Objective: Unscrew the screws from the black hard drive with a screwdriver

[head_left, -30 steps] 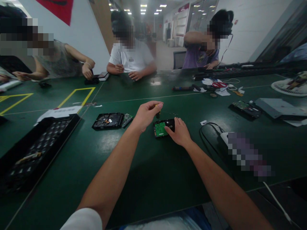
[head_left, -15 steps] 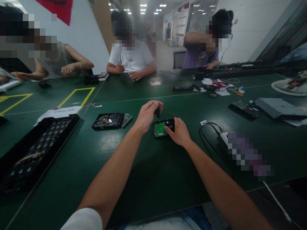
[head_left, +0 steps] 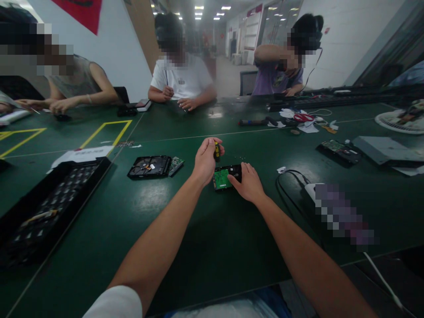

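My left hand point(head_left: 205, 161) is closed round a screwdriver point(head_left: 217, 151) with a black and yellow handle, just above the far left corner of a hard drive. The screwdriver's tip is hidden from me. Flat on the green table lies that hard drive point(head_left: 236, 169), its green circuit board point(head_left: 221, 179) facing up. My right hand point(head_left: 251, 183) grips the drive's right end, thumb over the board and fingers along the far edge. Several tiny screws point(head_left: 241, 158) lie beyond the drive.
To the left are another drive point(head_left: 149, 167), a loose circuit board point(head_left: 176, 166) and a long black tray point(head_left: 79, 194). On the right stand a power strip point(head_left: 313, 189) with a cable, a third drive point(head_left: 339, 151) and a grey metal box point(head_left: 384, 150). Co-workers sit across the table.
My left hand has turned slightly and moved a little, so the yellow on the screwdriver handle now shows. My right hand stays on the drive. The co-worker at left has brought both hands together.
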`<state>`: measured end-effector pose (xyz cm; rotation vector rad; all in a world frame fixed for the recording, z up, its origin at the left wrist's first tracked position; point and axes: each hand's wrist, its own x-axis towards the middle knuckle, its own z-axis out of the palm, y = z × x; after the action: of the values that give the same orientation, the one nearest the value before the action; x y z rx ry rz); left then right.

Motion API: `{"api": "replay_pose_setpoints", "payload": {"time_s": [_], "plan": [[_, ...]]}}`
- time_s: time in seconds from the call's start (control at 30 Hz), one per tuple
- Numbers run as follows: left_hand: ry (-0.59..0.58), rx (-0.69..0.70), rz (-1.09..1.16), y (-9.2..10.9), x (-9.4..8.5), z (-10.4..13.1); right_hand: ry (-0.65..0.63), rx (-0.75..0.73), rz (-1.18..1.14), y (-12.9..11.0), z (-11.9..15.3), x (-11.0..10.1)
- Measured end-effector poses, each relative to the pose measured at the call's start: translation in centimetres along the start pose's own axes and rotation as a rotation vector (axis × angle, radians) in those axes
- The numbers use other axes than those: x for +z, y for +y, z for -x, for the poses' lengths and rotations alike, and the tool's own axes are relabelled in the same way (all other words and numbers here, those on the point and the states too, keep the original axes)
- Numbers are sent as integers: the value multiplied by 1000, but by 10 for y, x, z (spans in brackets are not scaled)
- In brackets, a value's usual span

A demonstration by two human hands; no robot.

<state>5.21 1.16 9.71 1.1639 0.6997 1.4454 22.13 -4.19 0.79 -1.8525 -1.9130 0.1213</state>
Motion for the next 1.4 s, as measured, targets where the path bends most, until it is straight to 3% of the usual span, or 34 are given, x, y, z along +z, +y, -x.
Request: {"api": "replay_pose_setpoints", "payload": {"time_s": [0.23, 0.5, 0.8, 1.1, 1.27, 1.4], "plan": [[-3, 14, -134, -1, 3, 2, -6, 11, 1, 1, -1, 3], [-94, 59, -427, 21, -7, 3, -15, 19, -10, 3, -2, 5], [-74, -74, -255, 25, -6, -1, -11, 10, -8, 5, -1, 3], [-107, -13, -330, 20, -5, 0, 7, 1, 16, 3, -1, 4], [-116, -88, -187, 26, -3, 1, 12, -9, 7, 4, -1, 4], [-98, -67, -147, 20, -2, 1, 2, -5, -2, 3, -1, 3]]}}
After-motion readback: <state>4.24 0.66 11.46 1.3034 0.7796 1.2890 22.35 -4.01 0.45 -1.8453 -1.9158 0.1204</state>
